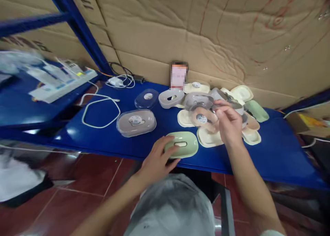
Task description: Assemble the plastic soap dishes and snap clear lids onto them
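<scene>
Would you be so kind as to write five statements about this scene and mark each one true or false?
1. The left hand touches a light green dish. True.
2. The right hand holds the phone. False: it holds a clear lid with a label.
3. The phone stands upright near the cardboard at the back. True.
4. The large loop of white cable lies at the right end of the blue table. False: it lies on the left part.
5. A grey dish under a clear cover sits to the left of the light green dish. True.
</scene>
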The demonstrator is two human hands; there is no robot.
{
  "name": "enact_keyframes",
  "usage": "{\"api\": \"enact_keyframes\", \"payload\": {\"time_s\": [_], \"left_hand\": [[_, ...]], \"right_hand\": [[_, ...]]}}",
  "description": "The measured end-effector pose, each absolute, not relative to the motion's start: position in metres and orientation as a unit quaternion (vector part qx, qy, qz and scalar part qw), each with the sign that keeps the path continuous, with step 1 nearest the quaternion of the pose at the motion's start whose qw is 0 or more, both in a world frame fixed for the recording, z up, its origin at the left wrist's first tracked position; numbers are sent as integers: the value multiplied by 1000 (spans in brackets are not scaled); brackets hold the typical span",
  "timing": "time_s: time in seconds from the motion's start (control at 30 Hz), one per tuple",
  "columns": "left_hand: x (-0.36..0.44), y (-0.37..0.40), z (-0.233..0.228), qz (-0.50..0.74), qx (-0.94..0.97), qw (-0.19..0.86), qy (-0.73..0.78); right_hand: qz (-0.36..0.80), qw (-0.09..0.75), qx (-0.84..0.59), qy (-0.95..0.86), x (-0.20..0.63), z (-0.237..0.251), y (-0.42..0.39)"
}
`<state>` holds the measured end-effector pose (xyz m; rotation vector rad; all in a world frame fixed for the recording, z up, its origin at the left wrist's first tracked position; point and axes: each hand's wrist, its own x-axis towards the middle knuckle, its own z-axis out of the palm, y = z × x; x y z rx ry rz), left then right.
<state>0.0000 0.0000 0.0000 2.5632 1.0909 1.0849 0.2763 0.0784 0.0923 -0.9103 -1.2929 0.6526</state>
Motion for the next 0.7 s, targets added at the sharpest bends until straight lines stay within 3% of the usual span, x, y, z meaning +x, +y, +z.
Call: {"api": "enact_keyframes", "payload": {"time_s": [0.13,0.3,0.43,0.7], "left_hand": [[-2,-4,-2,353,846,100,386],[-3,-5,1,354,833,131,405],[-4,-4,4,346,839,147,393],[-9,1,0,345,839,198,371]], "right_hand": [[429,652,-415,-467,277,77,50],[463,657,-448,-392,270,53,7],[409,604,-515,-450,261,35,-24],[140,347,-567,-733,251,23,-46]]}}
